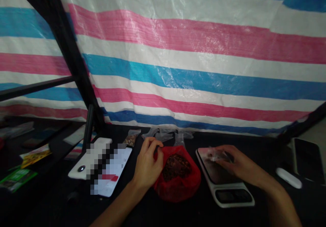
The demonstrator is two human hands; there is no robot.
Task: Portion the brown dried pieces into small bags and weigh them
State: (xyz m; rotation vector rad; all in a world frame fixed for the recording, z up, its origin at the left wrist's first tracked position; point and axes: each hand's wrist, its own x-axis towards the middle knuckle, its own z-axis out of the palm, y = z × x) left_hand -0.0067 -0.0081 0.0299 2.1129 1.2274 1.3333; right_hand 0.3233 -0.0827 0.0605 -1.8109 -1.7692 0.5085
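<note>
A red plastic bag (175, 191) stands with its mouth spread, full of small dark brown dried pieces (177, 167). My left hand (150, 161) is at its left rim, fingers curled and the thumb close to them, with red film showing between. Over the plate of a white digital scale (233, 194), my right hand (233, 159) pinches a small clear plastic bag (216, 155). Whether that bag rests on the plate or hangs just above it, I cannot tell. The scale's display is dark.
Several clear bags (164, 134) lie behind the red bag, near a small filled bag (131, 138). Left are a white device (104, 147), a lit phone (115, 171) and coloured packets (19, 178). A white case (289, 177) and dark phone (308, 159) lie right. Striped sheeting (191, 57) hangs behind.
</note>
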